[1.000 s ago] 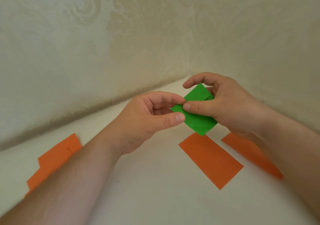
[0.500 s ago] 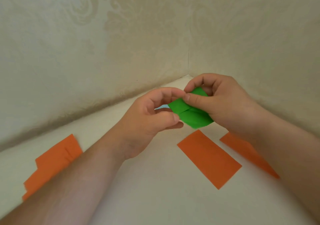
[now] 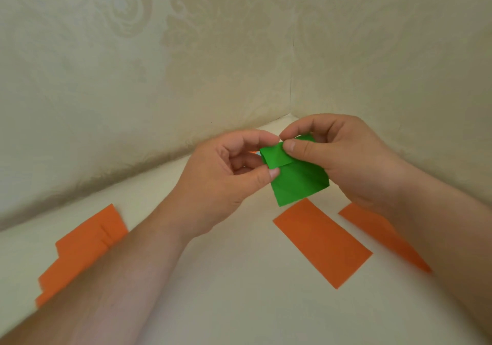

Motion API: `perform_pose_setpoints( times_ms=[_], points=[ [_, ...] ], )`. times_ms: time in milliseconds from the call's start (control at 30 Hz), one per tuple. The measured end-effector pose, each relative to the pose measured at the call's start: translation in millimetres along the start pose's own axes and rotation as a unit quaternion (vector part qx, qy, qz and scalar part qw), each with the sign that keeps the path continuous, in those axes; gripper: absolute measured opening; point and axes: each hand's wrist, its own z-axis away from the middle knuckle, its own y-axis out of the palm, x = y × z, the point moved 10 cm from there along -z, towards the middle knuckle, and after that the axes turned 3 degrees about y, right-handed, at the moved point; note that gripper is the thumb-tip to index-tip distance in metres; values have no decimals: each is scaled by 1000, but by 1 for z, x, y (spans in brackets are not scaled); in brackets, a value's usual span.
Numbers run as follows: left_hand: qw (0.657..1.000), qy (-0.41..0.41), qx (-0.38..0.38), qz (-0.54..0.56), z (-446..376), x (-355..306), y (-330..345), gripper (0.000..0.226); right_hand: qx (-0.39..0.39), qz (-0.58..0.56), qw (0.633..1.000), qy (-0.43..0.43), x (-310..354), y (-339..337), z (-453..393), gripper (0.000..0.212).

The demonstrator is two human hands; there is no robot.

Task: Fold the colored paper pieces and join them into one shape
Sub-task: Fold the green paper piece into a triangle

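Head view. The green paper (image 3: 295, 177) is held in the air over the cream table (image 3: 239, 304), just above the near orange rectangle (image 3: 322, 242), which lies flat and untouched.

The left hand (image 3: 226, 177) has thumb and forefinger curled and pinching the green paper's upper left corner. The right hand (image 3: 346, 158) has its fingers curled round the paper's upper right part, with the thumb pressed on the front flap and the forefinger arched over the top edge. Neither hand is slack; both have hold of the same piece.

Change over the last second: the green paper showed as a flat diamond with one small fold near its top; it now shows a band folded down across its top edge and a fuller lower panel turned toward the camera. The paper has also tilted, its lower corner now pointing at the near orange rectangle. The hands have stayed close together throughout.

Judgement: a fold on the green piece is being set, so the work is at the folding stage; no joining has begun.

Right of the near orange rectangle lies a second orange piece (image 3: 372, 227), partly under the right forearm. Well to its left lies an orange stack (image 3: 85, 251), edges overlapping. A small light blue and orange scrap (image 3: 256, 153) peeks out between the left fingers; what it is cannot be told.
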Motion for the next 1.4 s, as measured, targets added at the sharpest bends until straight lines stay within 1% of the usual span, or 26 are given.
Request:
perform_pose_setpoints(
  times_ms=[33, 100, 200, 367, 567, 633, 733, 867, 1033, 1167, 1267, 1333, 1400],
  points=[
    [1000, 0, -8, -6, 0, 0, -1, 35, 4, 3, 1000, 0, 0, 1, 0, 10],
    [1000, -3, -12, -12, -1, 1, -2, 36, 9, 11, 1000, -2, 1, 2, 1, 16],
    [1000, -11, 9, -9, 1, 2, 3, 42, 4, 25, 1000, -2, 1, 2, 2, 25],
    [1000, -16, 17, -12, 2, 2, 7, 40, -7, 52, 999, -13, 1, 3, 2, 19],
    [1000, -20, 12, -10, 2, 0, 4, 33, -6, 67, 997, -40, 7, 2, 3, 21],
    [1000, -23, 4, 4, 2, 1, 3, 30, -19, 77, 996, -48, 8, 0, 3, 18],
    [999, -25, -18, 18, 0, 3, -2, 25, -22, 72, 996, -51, 9, -1, 2, 6],
    [997, -37, -38, 47, 1, 5, -3, 22, -18, 77, 994, -69, 13, 0, 3, 10],
    [994, -32, -60, 82, 1, 1, -4, 18, -8, 76, 992, -102, 19, 4, 7, 11],
    [991, -35, -79, 98, 1, 2, -9, 18, 5, 69, 990, -124, 22, 7, 9, 19],
    [990, -33, -89, 99, 1, 2, -10, 16, 18, 88, 986, -138, 23, 10, 9, 21],
    [991, -24, -96, 88, 1, 0, -12, 14, 17, 110, 985, -129, 20, 10, 9, 20],
    [992, -15, -101, 77, 1, -3, -13, 16, 14, 114, 986, -117, 18, 10, 8, 13]
  ],
)
